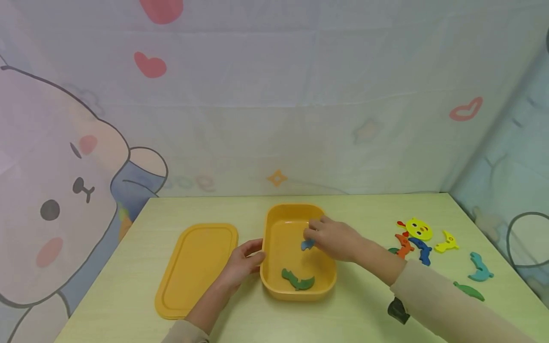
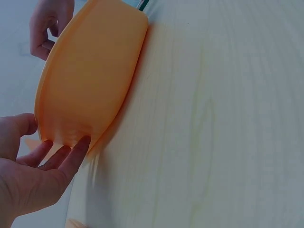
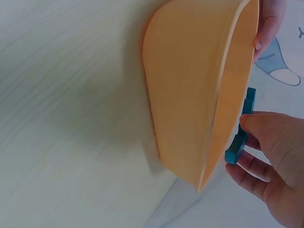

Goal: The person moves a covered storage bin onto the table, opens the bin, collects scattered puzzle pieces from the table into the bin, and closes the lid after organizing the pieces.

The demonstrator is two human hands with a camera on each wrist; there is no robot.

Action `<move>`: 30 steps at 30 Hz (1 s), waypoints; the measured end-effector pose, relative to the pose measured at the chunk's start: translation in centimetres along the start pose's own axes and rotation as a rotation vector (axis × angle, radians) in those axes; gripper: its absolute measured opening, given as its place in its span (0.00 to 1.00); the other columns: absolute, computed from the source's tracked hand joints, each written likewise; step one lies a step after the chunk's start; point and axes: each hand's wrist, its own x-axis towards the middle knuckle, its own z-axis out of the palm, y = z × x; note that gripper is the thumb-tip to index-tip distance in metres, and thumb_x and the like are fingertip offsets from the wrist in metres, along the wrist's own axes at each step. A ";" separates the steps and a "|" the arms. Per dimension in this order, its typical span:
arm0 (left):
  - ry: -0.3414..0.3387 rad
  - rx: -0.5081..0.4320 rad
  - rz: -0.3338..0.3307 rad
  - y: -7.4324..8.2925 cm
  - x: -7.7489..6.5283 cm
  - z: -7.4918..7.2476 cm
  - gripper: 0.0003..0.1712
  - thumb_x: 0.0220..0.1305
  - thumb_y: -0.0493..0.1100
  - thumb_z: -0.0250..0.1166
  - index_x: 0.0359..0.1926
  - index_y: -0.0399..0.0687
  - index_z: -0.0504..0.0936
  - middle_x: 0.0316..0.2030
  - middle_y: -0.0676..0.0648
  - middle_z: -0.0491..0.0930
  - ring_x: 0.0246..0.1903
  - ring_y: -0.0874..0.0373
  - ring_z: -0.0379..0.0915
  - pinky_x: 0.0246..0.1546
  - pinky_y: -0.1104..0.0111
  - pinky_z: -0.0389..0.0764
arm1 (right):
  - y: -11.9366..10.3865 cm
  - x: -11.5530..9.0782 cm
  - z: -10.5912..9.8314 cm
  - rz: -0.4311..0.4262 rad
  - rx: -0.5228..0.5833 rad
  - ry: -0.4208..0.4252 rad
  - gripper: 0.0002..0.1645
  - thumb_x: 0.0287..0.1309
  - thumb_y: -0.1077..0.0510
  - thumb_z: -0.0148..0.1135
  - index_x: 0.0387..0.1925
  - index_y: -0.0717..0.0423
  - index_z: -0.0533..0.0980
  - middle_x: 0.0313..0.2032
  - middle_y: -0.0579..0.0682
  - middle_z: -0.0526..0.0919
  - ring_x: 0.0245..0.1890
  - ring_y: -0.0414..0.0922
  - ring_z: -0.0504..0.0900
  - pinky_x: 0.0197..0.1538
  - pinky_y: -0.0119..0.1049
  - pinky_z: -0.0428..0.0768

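A deep yellow plastic box (image 1: 279,238) stands in the middle of the table. My left hand (image 1: 243,263) rests against its left side, with fingers spread on the outer wall and thumb at the rim; the left wrist view shows these fingertips (image 2: 84,141) on the wall. Over the box's right side, my right hand (image 1: 336,238) pinches a small blue animal-shaped piece (image 1: 307,244) between thumb and fingers. The same notched piece (image 3: 240,135) appears beside the box's rim in the right wrist view. Inside the box, near its front, lies a green dinosaur-shaped piece (image 1: 299,281).
A flat yellow lid (image 1: 197,267) lies left of the box. To the right are a yellow round-faced piece (image 1: 419,229), orange (image 1: 404,247), dark blue (image 1: 422,250), yellow (image 1: 447,243), teal (image 1: 480,267) and green (image 1: 469,290) pieces. A dark object (image 1: 398,310) lies partly under the right sleeve.
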 end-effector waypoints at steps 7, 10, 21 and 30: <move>0.006 0.006 -0.005 0.0 0.0 0.0 0.25 0.65 0.37 0.54 0.62 0.35 0.65 0.60 0.36 0.66 0.52 0.46 0.71 0.43 0.62 0.80 | -0.5 0.1 0.4 -0.031 -0.024 0.005 0.09 0.52 0.60 0.66 0.34 0.49 0.73 0.29 0.44 0.68 0.26 0.42 0.66 0.23 0.24 0.66; 0.007 0.006 -0.003 -0.1 0.0 0.0 0.25 0.64 0.37 0.54 0.62 0.35 0.65 0.60 0.36 0.66 0.52 0.46 0.71 0.43 0.63 0.80 | -0.7 0.2 0.5 -0.040 -0.033 0.006 0.09 0.51 0.59 0.66 0.33 0.49 0.73 0.29 0.44 0.69 0.25 0.41 0.66 0.23 0.24 0.67; 0.011 0.002 -0.001 -0.1 0.1 0.0 0.25 0.65 0.38 0.54 0.62 0.35 0.65 0.60 0.36 0.66 0.51 0.47 0.72 0.43 0.63 0.80 | -1.5 0.3 0.7 -0.062 -0.039 0.001 0.09 0.51 0.59 0.66 0.33 0.48 0.73 0.30 0.43 0.70 0.25 0.41 0.66 0.22 0.23 0.67; 0.001 -0.007 0.003 0.0 -0.1 0.0 0.25 0.65 0.37 0.53 0.62 0.35 0.64 0.60 0.35 0.66 0.52 0.45 0.72 0.44 0.61 0.80 | -1.9 0.6 1.0 -0.074 -0.029 -0.007 0.07 0.53 0.56 0.64 0.32 0.47 0.73 0.29 0.42 0.70 0.25 0.40 0.65 0.23 0.23 0.66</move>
